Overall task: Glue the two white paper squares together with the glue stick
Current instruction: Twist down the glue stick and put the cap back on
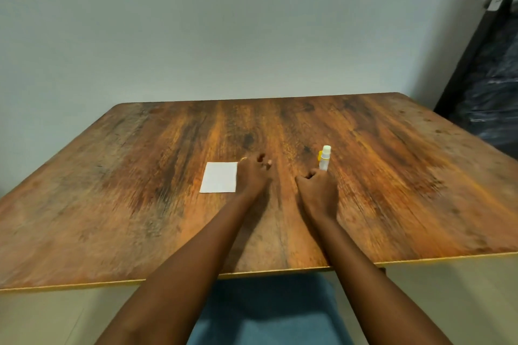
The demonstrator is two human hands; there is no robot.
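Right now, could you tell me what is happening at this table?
A person is at a wooden table, set up to glue paper. One white paper square lies flat on it; a second is not visible. The left hand is loosely curled at the square's right edge. The right hand is at the base of the upright glue stick; whether it grips it is unclear.

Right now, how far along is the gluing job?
Done: unclear. Only one white paper square shows on the table; whether a second lies stacked on it I cannot tell. In hand: the right hand is curled at the base of the upright glue stick, grip unclear; the left hand is at the square's right edge, holding nothing visible. Left: likely gluing and pressing, unless already stacked.
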